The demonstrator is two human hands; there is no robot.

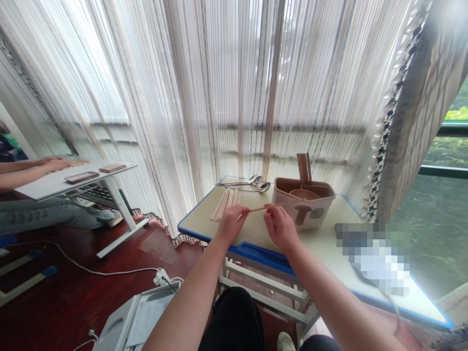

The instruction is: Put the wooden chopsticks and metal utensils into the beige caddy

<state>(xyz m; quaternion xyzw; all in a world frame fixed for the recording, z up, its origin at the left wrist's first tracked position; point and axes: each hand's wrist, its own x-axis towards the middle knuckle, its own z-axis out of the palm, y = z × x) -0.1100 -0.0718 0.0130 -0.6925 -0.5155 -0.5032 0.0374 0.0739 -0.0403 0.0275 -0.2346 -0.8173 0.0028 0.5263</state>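
L hand [232, 224] & R hand [281, 226], both nr ctr of frame, each have fingers closed on an end of one pale stick [258, 209]; it lies abt level btwn them, over the desk [199, 219]. Exact fingertip contact on R side is hard to see. Loose pile of pale sticks [224, 204] on desk, just L of ctr, right by L hand. Metal spoons [265, 186] lie above the pile in frame, bowls to the R, handles to the L; ≥1 has holes. Bin [316, 222], pinkish w/ brown interior, stands R of ctr, nr R hand; brown sticks [302, 168] poke up from its back, a bit tilted. Pixelated patch [376, 258] covers smth at desk's R end, lower R of frame. Curtain [226, 73] fills most of top. Mid-L edge: another person's hands [54, 163] at a white table [47, 183], grip unclear; two small trays [82, 177] also on it.
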